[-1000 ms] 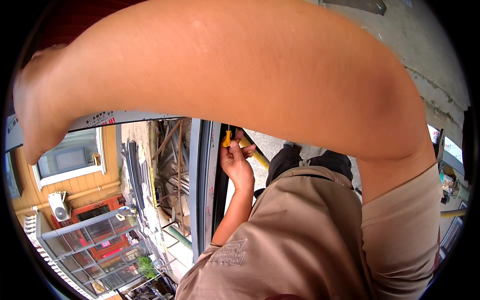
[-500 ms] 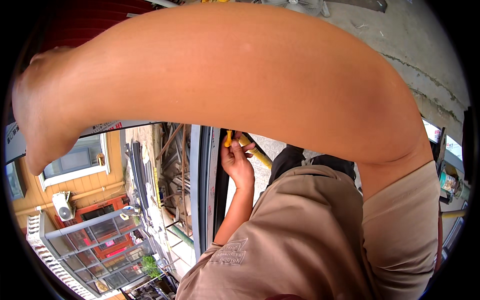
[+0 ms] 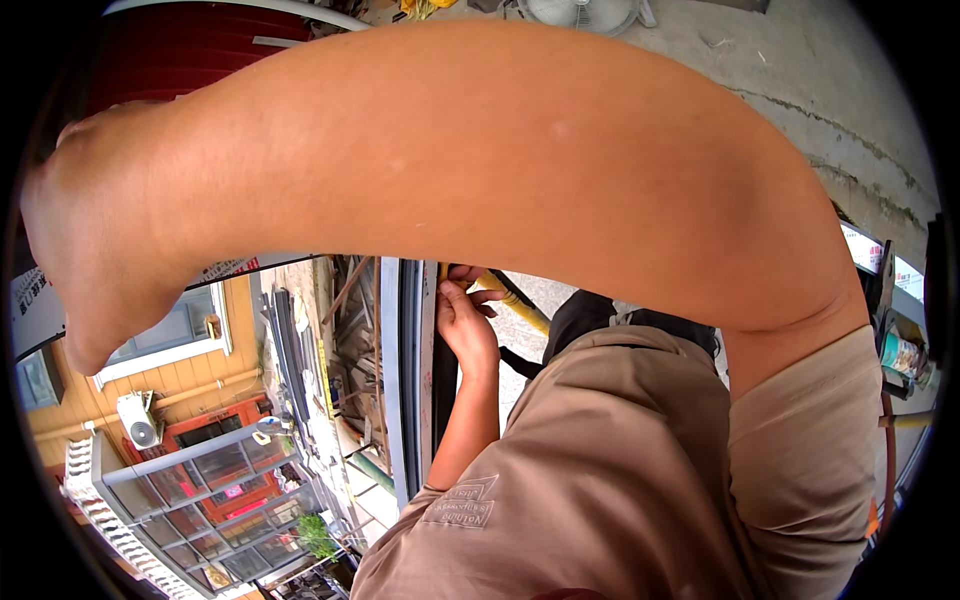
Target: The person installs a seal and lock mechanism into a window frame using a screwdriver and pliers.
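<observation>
My right forearm crosses the top of the view, and my right hand (image 3: 85, 230) reaches the far left edge. It lies over a long dark frame bar covered with printed white film (image 3: 40, 312); its fingertips are hidden. Below the forearm, my left hand (image 3: 467, 318) is at the upright dark frame (image 3: 418, 400), thumb and fingers drawn together. A sliver of a small yellow piece (image 3: 443, 269) shows at its fingertips, partly hidden by the forearm. Just right of that hand runs a yellow tube-like thing (image 3: 515, 303).
A white fan (image 3: 580, 12) stands on the concrete floor (image 3: 800, 70) at the top. Long metal bars (image 3: 350, 330) lie beyond the frame. At lower left are a yellow wall (image 3: 235, 370), an air-conditioner unit (image 3: 140, 420) and a glazed porch (image 3: 205, 505). Dark red corrugated sheet (image 3: 190, 50) is at upper left.
My left hand has shifted slightly left toward the frame, and the yellow piece it pinches is now mostly hidden. My right forearm and hand sit slightly lower in the view.
</observation>
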`<state>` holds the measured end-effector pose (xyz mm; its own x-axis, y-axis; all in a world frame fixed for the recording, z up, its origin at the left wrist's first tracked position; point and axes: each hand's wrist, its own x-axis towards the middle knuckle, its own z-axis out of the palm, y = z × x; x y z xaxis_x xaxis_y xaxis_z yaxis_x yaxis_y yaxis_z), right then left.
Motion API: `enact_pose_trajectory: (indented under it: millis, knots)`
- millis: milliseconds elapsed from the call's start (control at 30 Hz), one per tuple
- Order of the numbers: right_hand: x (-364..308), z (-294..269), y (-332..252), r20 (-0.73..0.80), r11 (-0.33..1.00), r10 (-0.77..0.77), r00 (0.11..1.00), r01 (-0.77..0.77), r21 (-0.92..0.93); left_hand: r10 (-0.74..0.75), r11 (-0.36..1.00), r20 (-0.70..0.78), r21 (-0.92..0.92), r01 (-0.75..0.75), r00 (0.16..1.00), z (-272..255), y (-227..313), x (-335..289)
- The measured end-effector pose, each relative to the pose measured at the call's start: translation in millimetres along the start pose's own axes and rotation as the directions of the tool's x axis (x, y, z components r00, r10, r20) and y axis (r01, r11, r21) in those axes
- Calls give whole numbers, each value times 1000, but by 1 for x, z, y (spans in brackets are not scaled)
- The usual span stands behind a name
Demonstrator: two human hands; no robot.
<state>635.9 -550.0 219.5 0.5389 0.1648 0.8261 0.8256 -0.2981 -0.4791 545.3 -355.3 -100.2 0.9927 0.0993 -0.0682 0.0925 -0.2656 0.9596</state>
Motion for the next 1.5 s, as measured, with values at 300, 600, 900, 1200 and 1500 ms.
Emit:
enact_pose_trajectory:
  millis: [300, 600, 900, 1200, 1500]
  knots:
    - [-5, -10, -2, 124, 999, 15, 992, -20, 40, -68, 998, 24, 14, 68, 997, -5, 2, 4]
    - [0, 2, -1, -73, 999, 5, 997, -2, 35, -101, 991, 80, -79, 107, 992, -11, 0, 7]
    - [8, 4, -3, -48, 999, 5, 999, -3, 53, -62, 145, 698, -701, 698, 714, -27, -12, 13]
    - [8, 0, 1, -13, 999, 36, 999, -36, 35, -150, 325, 665, -666, 672, 732, -29, -17, 23]
    - [5, -4, 9, 11, 997, 69, 998, -69, 21, -245, 489, 588, -612, 622, 771, -28, -15, 23]
